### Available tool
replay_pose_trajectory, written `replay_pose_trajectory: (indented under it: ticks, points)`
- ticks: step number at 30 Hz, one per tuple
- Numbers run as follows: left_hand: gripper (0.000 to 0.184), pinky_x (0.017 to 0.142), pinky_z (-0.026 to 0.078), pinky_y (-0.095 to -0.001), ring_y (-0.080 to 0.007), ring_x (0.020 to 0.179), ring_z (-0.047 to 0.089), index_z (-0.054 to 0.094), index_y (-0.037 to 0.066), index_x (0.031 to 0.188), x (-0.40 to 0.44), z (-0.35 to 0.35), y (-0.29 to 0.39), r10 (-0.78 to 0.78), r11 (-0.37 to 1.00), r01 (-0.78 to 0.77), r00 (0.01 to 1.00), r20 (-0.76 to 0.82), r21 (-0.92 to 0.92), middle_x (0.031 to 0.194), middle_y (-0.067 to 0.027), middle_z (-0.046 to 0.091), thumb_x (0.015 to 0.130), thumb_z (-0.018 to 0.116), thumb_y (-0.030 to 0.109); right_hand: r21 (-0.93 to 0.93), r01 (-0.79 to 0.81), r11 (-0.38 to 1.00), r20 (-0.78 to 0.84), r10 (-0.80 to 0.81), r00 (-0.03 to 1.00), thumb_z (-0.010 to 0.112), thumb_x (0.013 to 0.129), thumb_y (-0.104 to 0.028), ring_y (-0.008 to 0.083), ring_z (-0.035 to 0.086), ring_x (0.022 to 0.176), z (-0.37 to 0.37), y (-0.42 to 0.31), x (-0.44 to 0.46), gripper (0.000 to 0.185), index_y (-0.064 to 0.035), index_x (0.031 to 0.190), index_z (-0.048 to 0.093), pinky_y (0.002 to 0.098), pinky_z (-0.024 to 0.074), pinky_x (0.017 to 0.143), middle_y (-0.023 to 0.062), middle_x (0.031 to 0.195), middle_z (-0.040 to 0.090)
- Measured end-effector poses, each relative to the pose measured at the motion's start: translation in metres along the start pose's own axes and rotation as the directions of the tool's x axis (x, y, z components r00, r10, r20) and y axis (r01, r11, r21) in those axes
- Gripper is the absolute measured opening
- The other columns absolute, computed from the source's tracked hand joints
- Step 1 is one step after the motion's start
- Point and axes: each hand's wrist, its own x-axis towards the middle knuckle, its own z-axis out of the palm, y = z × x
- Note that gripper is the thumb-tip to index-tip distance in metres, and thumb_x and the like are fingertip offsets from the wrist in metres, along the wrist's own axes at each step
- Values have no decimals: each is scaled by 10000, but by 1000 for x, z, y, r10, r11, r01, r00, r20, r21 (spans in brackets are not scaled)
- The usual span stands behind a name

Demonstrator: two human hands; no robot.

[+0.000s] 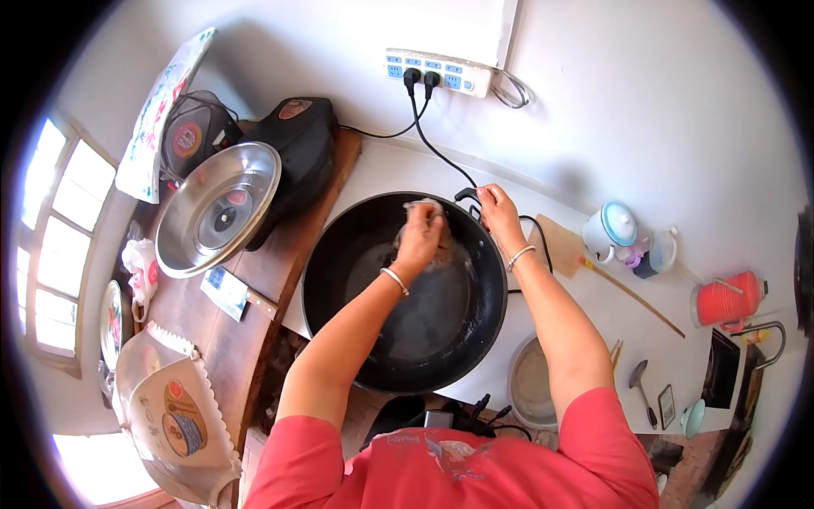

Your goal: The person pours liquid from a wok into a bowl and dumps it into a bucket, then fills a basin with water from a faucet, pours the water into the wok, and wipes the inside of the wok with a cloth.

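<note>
A large black pan (381,339) with deep sides sits on the white counter, its inner surface wet-looking with a few light specks. My left hand (420,240) is inside it near the far wall, fingers closed on a crumpled greyish-brown rag (438,254) that is partly hidden and blurred. At the far right rim, my right hand (498,212) is wrapped around the pan's black handle (465,194).
On the wooden table at left are a steel basin (171,246), a cleaver (227,293) and a food cover (174,407). A power strip (441,72) is on the wall. To the right stand a lidded pot (612,227), a red jug (727,299) and a ladle (642,390).
</note>
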Motion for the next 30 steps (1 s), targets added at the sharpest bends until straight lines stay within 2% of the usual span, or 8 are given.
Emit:
replay_pose_trajectory:
  ticks: [4, 6, 8, 13, 17, 21, 26, 30]
  points:
    - [236, 813, 433, -359, -314, 933, 559, 485, 26, 1056, -20, 21, 17, 50, 997, -25, 942, 333, -78, 954, -189, 561, 891, 504, 194, -118, 57, 991, -59, -64, 996, 537, 894, -277, 101, 452, 478, 2, 5, 1, 261, -18, 890, 566, 268, 366, 463, 23, 559, 481]
    - [229, 829, 427, -360, -314, 957, 557, 486, 33, 1047, -31, 25, 22, 42, 998, -23, 919, 391, -55, 968, -186, 561, 900, 480, 209, -159, 74, 985, -78, -87, 993, 544, 887, -283, 123, 481, 514, 3, 3, -1, 274, -11, 901, 574, 281, 386, 497, 45, 589, 516]
    - [220, 842, 422, -356, -299, 954, 557, 485, 35, 1033, -40, 28, 26, 70, 991, 9, 821, 566, -136, 961, -173, 561, 898, 474, 208, -198, 91, 976, -98, -112, 989, 551, 879, -288, 144, 509, 551, 3, -2, -4, 288, -4, 912, 581, 294, 406, 531, 67, 618, 552]
    - [158, 829, 400, -338, -222, 891, 508, 495, 31, 942, -67, 21, 54, 101, 985, 44, 634, 767, -166, 892, -106, 532, 883, 456, 172, -306, 131, 943, -103, -169, 980, 546, 877, -294, 241, 567, 623, 3, 0, -2, 290, -11, 913, 596, 332, 435, 597, 135, 685, 601]
    - [245, 836, 385, -397, -307, 893, 535, 510, 53, 935, -90, 6, 88, 19, 995, -91, 583, 812, 42, 889, -172, 542, 888, 421, 276, -349, 205, 915, -110, -257, 960, 551, 881, -286, 199, 559, 633, 1, 7, 2, 270, -23, 907, 605, 315, 438, 601, 111, 716, 611]
    - [330, 797, 378, -421, -340, 808, 538, 519, 38, 760, -120, -11, 114, 99, 930, -338, 610, 786, 146, 751, -143, 567, 902, 452, 328, -372, 233, 898, -102, -289, 952, 544, 887, -292, 167, 540, 627, 1, 8, 6, 272, -29, 904, 609, 302, 431, 598, 90, 728, 613]
    - [260, 703, 442, -427, -326, 779, 554, 533, 47, 773, -161, -53, 119, 86, 912, -361, 632, 770, 194, 751, -134, 561, 884, 495, 280, -343, 127, 931, -73, -161, 984, 534, 893, -319, 156, 511, 605, -3, 6, 9, 313, -17, 917, 610, 300, 412, 581, 80, 680, 582]
    - [172, 717, 458, -407, -301, 811, 556, 579, 74, 925, -185, -93, 123, -23, 945, -209, 727, 686, 253, 811, -118, 557, 860, 531, 226, -361, 102, 927, -83, -141, 987, 530, 892, -343, 171, 510, 614, -2, 2, 6, 351, -3, 928, 607, 302, 413, 600, 83, 675, 574]
